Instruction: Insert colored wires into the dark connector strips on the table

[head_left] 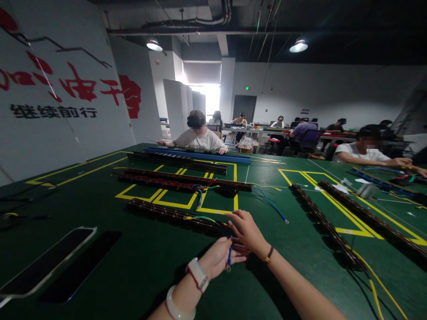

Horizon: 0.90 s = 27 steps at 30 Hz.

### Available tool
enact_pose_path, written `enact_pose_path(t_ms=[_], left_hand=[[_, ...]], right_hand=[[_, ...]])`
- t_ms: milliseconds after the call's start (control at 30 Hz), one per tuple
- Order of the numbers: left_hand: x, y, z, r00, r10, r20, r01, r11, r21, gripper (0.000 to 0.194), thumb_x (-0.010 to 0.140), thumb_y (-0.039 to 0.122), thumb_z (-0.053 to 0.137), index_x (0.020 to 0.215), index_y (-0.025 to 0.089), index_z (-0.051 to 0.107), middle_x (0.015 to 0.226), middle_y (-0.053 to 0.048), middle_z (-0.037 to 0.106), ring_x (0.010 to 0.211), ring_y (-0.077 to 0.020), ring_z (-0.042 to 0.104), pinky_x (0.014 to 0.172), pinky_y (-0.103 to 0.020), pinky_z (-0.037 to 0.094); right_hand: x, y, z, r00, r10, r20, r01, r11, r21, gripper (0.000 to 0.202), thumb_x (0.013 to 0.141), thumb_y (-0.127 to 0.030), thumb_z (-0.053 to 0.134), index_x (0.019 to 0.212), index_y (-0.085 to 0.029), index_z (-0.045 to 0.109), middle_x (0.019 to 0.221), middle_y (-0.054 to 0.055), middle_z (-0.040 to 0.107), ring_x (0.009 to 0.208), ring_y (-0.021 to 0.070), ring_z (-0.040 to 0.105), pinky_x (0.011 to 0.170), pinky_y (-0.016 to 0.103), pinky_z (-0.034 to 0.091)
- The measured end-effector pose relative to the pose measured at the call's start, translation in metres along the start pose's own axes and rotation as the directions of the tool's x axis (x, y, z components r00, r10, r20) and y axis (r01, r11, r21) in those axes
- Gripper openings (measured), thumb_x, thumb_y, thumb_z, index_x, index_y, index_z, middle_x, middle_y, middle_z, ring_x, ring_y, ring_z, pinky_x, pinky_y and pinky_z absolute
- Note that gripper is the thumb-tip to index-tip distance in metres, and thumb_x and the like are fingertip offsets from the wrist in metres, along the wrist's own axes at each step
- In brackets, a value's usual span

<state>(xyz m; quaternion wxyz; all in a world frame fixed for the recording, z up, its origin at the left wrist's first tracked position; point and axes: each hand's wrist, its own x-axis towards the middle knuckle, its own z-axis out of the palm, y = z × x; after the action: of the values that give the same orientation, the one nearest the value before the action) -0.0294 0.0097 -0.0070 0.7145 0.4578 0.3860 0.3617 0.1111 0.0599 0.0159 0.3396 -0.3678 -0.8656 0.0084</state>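
A dark, long wired strip (167,213) lies on the green table, with a green-yellow wire (203,218) along its right part. At its right end is my left hand (220,258), palm partly up, a short blue wire (229,257) with a ring lug between its fingers. Just above and to the right, my right hand (245,229) reaches over the strip's end, fingers spread and bent; the thumb side is near the left hand. Whether the right fingertips touch the strip cannot be made out.
Further strips (187,180) with wires lie beyond, and two more (323,222) at the right. Two phone-like slabs (46,262) rest at the left. A person (200,135) works across the table, another person (363,149) at the right.
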Motion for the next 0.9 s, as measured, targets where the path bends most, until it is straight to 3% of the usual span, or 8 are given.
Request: enact_pose_path(t_ms=[167, 267, 333, 400, 500, 633, 767, 900], left_hand=[[0.002, 0.003, 0.004, 0.996, -0.053, -0.067, 0.065, 0.979, 0.195, 0.033, 0.089, 0.037, 0.052, 0.112, 0.014, 0.055, 0.106, -0.007, 0.06, 0.088, -0.0163, 0.06, 0.076, -0.036, 0.052], [-0.004, 0.011, 0.0, 0.99, -0.043, -0.138, 0.085, 0.945, 0.317, 0.033, 0.09, 0.041, 0.045, 0.088, 0.014, 0.062, 0.07, -0.002, 0.06, 0.063, -0.0144, 0.059, 0.06, -0.029, 0.047], [-0.01, 0.02, -0.002, 0.98, 0.022, -0.198, 0.07, 0.891, 0.448, 0.033, 0.089, 0.039, 0.046, 0.071, 0.015, 0.061, 0.059, -0.001, 0.056, 0.058, -0.0153, 0.057, 0.058, -0.028, 0.042], [-0.017, 0.029, -0.003, 0.96, 0.144, -0.241, 0.065, 0.72, 0.691, 0.031, 0.086, 0.034, 0.048, 0.064, 0.016, 0.059, 0.062, -0.004, 0.059, 0.062, -0.0168, 0.058, 0.063, -0.029, 0.041], [-0.024, 0.037, -0.003, 0.953, 0.246, -0.177, 0.078, 0.364, 0.928, 0.029, 0.088, 0.032, 0.043, 0.07, 0.018, 0.061, 0.071, -0.008, 0.064, 0.065, -0.02, 0.06, 0.067, -0.032, 0.04], [-0.025, 0.037, -0.009, 0.956, 0.289, -0.055, 0.006, 0.168, 0.986, 0.031, 0.089, 0.034, 0.039, 0.08, 0.018, 0.064, 0.076, -0.012, 0.067, 0.07, -0.0253, 0.063, 0.067, -0.034, 0.041], [-0.024, 0.035, -0.014, 0.955, 0.296, -0.015, -0.016, 0.102, 0.995, 0.032, 0.089, 0.036, 0.038, 0.079, 0.019, 0.064, 0.075, -0.011, 0.067, 0.07, -0.0261, 0.064, 0.064, -0.032, 0.041], [-0.023, 0.038, -0.013, 0.937, 0.335, -0.097, 0.05, 0.144, 0.988, 0.035, 0.089, 0.042, 0.038, 0.075, 0.021, 0.061, 0.074, -0.008, 0.067, 0.069, -0.0228, 0.063, 0.06, -0.028, 0.037]], right_hand=[[-0.034, 0.026, -0.009, 0.995, 0.004, 0.097, 0.015, 0.981, -0.192, 0.022, 0.094, -0.028, 0.047, 0.107, -0.024, 0.064, 0.09, 0.006, 0.062, 0.084, 0.0189, 0.055, 0.078, 0.033, 0.04], [-0.039, 0.031, -0.011, 0.988, 0.079, 0.136, -0.043, 0.968, -0.249, 0.019, 0.094, -0.029, 0.049, 0.101, -0.027, 0.067, 0.08, 0.004, 0.064, 0.078, 0.0181, 0.056, 0.071, 0.031, 0.038], [-0.039, 0.032, -0.01, 0.984, 0.107, 0.144, -0.068, 0.966, -0.249, 0.021, 0.094, -0.029, 0.048, 0.103, -0.027, 0.067, 0.078, 0.003, 0.064, 0.075, 0.0174, 0.057, 0.068, 0.03, 0.037], [-0.039, 0.034, -0.008, 0.984, 0.11, 0.144, -0.072, 0.967, -0.242, 0.022, 0.095, -0.027, 0.047, 0.104, -0.026, 0.067, 0.078, 0.004, 0.065, 0.073, 0.0169, 0.057, 0.066, 0.029, 0.036], [-0.04, 0.036, -0.005, 0.985, 0.119, 0.125, -0.088, 0.969, -0.231, 0.024, 0.095, -0.028, 0.046, 0.104, -0.025, 0.068, 0.079, 0.004, 0.065, 0.073, 0.0168, 0.057, 0.065, 0.028, 0.036], [-0.041, 0.037, -0.006, 0.983, 0.133, 0.129, -0.106, 0.974, -0.201, 0.023, 0.094, -0.027, 0.047, 0.102, -0.025, 0.069, 0.08, 0.004, 0.065, 0.073, 0.017, 0.057, 0.066, 0.028, 0.036], [-0.04, 0.036, -0.006, 0.983, 0.134, 0.122, -0.111, 0.977, -0.181, 0.021, 0.093, -0.027, 0.049, 0.101, -0.025, 0.068, 0.081, 0.003, 0.065, 0.074, 0.017, 0.057, 0.067, 0.027, 0.037], [-0.041, 0.037, -0.006, 0.985, 0.133, 0.109, -0.115, 0.98, -0.16, 0.021, 0.093, -0.027, 0.049, 0.104, -0.024, 0.067, 0.083, 0.004, 0.065, 0.077, 0.0173, 0.058, 0.069, 0.028, 0.038]])
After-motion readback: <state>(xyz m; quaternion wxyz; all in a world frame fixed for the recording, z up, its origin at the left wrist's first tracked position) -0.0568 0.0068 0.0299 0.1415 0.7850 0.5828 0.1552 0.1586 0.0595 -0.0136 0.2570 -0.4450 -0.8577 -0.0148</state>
